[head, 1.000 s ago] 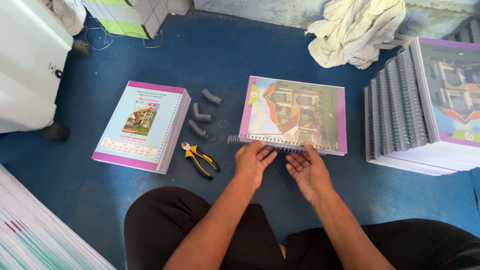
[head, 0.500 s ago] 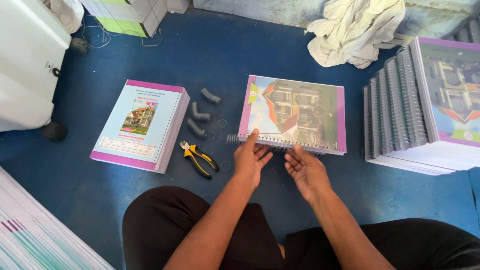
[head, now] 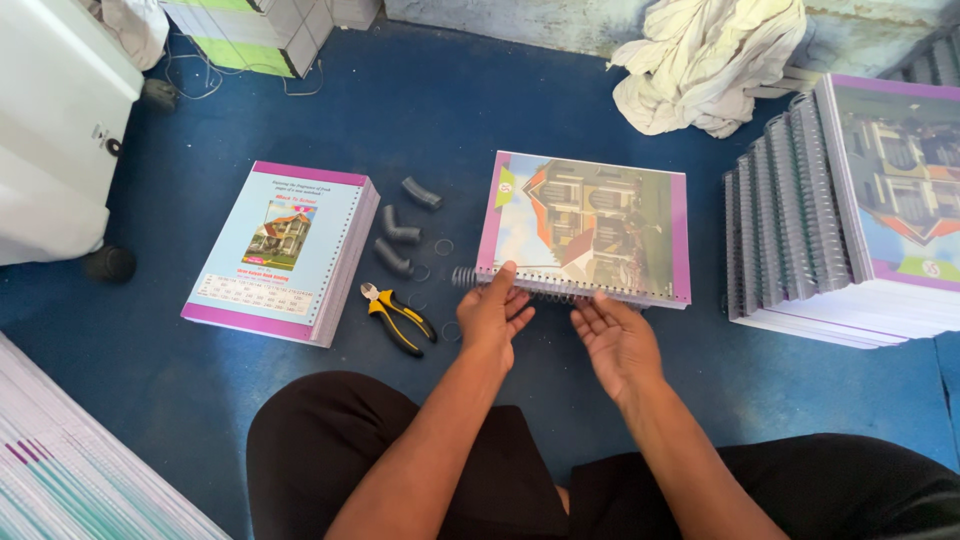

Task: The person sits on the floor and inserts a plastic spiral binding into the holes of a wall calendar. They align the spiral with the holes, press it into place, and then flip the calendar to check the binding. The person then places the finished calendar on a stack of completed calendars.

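Both hands have shifted little: left hand (head: pixel 495 315) pinches one wire spiral (head: pixel 470 277) at the booklet (head: pixel 590 225) edge; right hand (head: pixel 615 340) open. Three coil pieces (head: pixel 400 232), one pliers (head: pixel 400 318).

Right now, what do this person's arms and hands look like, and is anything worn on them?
Both forearms are bare, with no sleeves in view. The left hand and the right hand wear no gloves, and I can make out no rings, watch or bracelet. The fingers are slim, and the nails look short as far as the picture shows. Below the arms, the lap is covered in plain black clothing.
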